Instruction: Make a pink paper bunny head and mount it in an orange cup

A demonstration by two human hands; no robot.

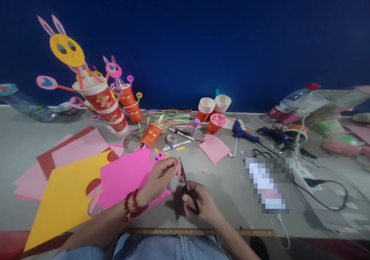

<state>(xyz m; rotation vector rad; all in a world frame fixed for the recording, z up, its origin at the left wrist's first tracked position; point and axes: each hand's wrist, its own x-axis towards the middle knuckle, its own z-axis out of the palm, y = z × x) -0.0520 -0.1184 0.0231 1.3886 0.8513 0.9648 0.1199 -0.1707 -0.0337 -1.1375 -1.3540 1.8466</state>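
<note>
My left hand point(162, 177) pinches a small pink paper piece point(179, 170) near the middle of the table. Fingers of my right hand point(199, 203) are wrapped round the black handles of a pair of scissors point(189, 192). The scissor blades point up and away, alongside the small pink piece. Under and beside my left wrist lies a bright pink sheet point(124, 179), with a pink face cutout point(158, 157) at its upper right corner. A yellow sheet point(63, 194) with round cut-outs lies farther left. Beyond my hands is a light pink sheet point(214, 148).
Decorated red cups point(101, 100) with paper rabbit figures are stacked at the back left. A red cup point(152, 134) leans near tape and pens. White cups point(207, 104), a blue glue gun point(244, 132), cables, bottles and a blurred phone point(267, 187) stand or lie farther right.
</note>
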